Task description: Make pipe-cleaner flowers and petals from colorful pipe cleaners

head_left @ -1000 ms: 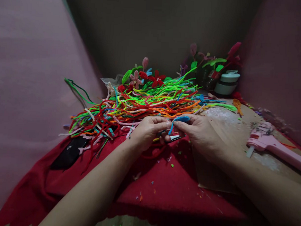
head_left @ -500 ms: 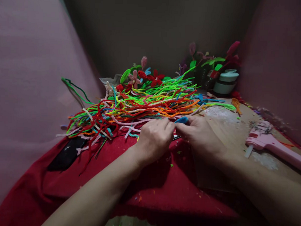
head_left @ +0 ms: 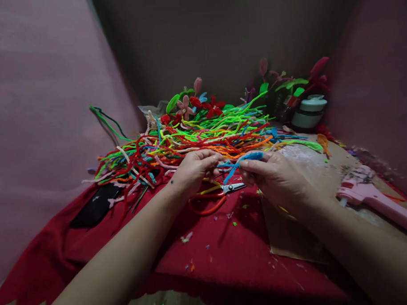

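A blue pipe cleaner (head_left: 251, 157), bent into a petal-like loop with loose ends, is held up over the front of the table. My right hand (head_left: 275, 175) pinches its looped part between thumb and fingers. With its fingertips pressed together, my left hand (head_left: 196, 169) grips a thin blue end on the other side. Another blue end hangs down between the hands. Just beneath them, scissors with red-orange handles (head_left: 206, 211) lie on the red cloth, blades pointing right. Behind both hands spreads a large pile of coloured pipe cleaners (head_left: 211, 135).
A pink glue gun (head_left: 365, 191) rests on a brown board (head_left: 287, 237) at right. At left lies a black phone-like slab (head_left: 95, 206). Pipe-cleaner flowers (head_left: 214, 107) and a pale green lidded jar (head_left: 310, 112) stand at the back. Small scraps dot the red cloth (head_left: 219, 260).
My hands have moved apart, the left one leftward, showing more of the blue pipe cleaner between them. The scissors beneath have come into view. The whole view has shifted slightly.
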The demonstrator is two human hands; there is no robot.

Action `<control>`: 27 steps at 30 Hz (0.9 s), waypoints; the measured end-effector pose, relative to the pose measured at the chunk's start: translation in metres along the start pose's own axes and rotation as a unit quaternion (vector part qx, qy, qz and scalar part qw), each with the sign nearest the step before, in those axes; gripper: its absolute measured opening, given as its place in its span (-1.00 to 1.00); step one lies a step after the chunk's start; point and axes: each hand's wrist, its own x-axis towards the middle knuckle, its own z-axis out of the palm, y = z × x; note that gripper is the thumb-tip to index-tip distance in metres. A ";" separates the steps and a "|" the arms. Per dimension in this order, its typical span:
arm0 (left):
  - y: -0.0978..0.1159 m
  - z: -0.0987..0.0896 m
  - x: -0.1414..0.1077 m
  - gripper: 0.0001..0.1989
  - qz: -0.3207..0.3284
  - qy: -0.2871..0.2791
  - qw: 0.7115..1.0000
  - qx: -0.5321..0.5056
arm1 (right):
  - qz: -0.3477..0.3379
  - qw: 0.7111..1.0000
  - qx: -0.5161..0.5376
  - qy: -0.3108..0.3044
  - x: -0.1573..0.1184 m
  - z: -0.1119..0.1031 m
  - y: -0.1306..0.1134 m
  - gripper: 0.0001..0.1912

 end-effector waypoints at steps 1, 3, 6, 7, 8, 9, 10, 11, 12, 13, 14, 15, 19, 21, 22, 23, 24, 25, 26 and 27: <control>-0.001 -0.001 0.000 -0.84 -0.047 -0.048 0.997 -0.049 | -0.010 1.000 -0.005 -0.013 -0.001 0.001 -0.001 -0.77; -0.004 0.000 0.000 -0.81 -0.107 -0.142 0.977 -0.115 | -0.029 0.999 -0.006 -0.033 -0.004 0.002 -0.004 -0.80; -0.006 0.002 -0.003 -0.71 -0.135 -0.231 0.948 -0.174 | -0.037 0.998 -0.006 -0.051 -0.007 0.005 -0.007 -0.88; -0.006 0.003 -0.004 -0.66 -0.141 -0.251 0.939 -0.188 | -0.034 0.998 -0.009 -0.056 -0.007 0.006 -0.009 -0.90; -0.006 0.004 -0.005 -0.61 -0.149 -0.269 0.931 -0.199 | -0.032 0.998 -0.012 -0.061 -0.008 0.008 -0.010 -0.90; -0.006 0.005 -0.005 -0.58 -0.156 -0.281 0.924 -0.209 | -0.030 0.997 -0.014 -0.065 -0.008 0.009 -0.011 -0.90; -0.005 0.005 -0.006 -0.56 -0.163 -0.289 0.918 -0.217 | -0.031 0.997 -0.016 -0.068 -0.008 0.010 -0.011 -0.89; -0.005 0.005 -0.007 -0.55 -0.167 -0.294 0.914 -0.223 | -0.034 0.997 -0.018 -0.068 -0.009 0.011 -0.012 -0.88; -0.005 0.006 -0.008 -0.54 -0.168 -0.294 0.913 -0.229 | -0.039 0.997 -0.025 -0.065 -0.009 0.011 -0.012 -0.88; -0.004 0.006 -0.009 -0.53 -0.167 -0.291 0.913 -0.232 | -0.044 0.997 -0.036 -0.057 -0.009 0.011 -0.013 -0.88; -0.004 0.006 -0.010 -0.55 -0.165 -0.289 0.913 -0.234 | -0.047 0.996 -0.053 -0.048 -0.008 0.011 -0.012 -0.88; -0.004 0.007 -0.010 -0.57 -0.162 -0.285 0.915 -0.237 | -0.051 0.995 -0.073 -0.038 -0.008 0.010 -0.012 -0.88; -0.001 0.011 -0.014 -0.71 -0.136 -0.252 0.935 -0.211 | -0.077 0.986 -0.150 0.005 -0.006 0.006 -0.010 -0.91; 0.001 0.014 -0.015 -0.71 -0.090 -0.209 0.968 -0.106 | -0.080 0.980 -0.180 0.026 -0.005 0.006 -0.009 -0.90; 0.001 0.015 -0.015 -0.72 -0.044 -0.179 0.983 -0.021 | -0.072 0.979 -0.186 0.038 -0.005 0.006 -0.009 -0.88; 0.001 0.016 -0.016 -0.72 0.020 -0.141 0.987 0.079 | -0.058 0.980 -0.185 0.047 -0.006 0.006 -0.010 -0.85; 0.000 0.017 -0.016 -0.73 0.093 -0.099 0.974 0.183 | -0.040 0.981 -0.181 0.055 -0.006 0.007 -0.010 -0.81; -0.001 0.018 -0.016 -0.74 0.165 -0.059 0.945 0.277 | -0.017 0.983 -0.175 0.060 -0.007 0.008 -0.011 -0.78; -0.002 0.018 -0.016 -0.74 0.226 -0.028 0.908 0.352 | 0.004 0.983 -0.170 0.063 -0.007 0.009 -0.012 -0.75; -0.003 0.019 -0.017 -0.76 0.266 -0.006 0.876 0.403 | 0.021 0.984 -0.166 0.067 -0.007 0.010 -0.013 -0.74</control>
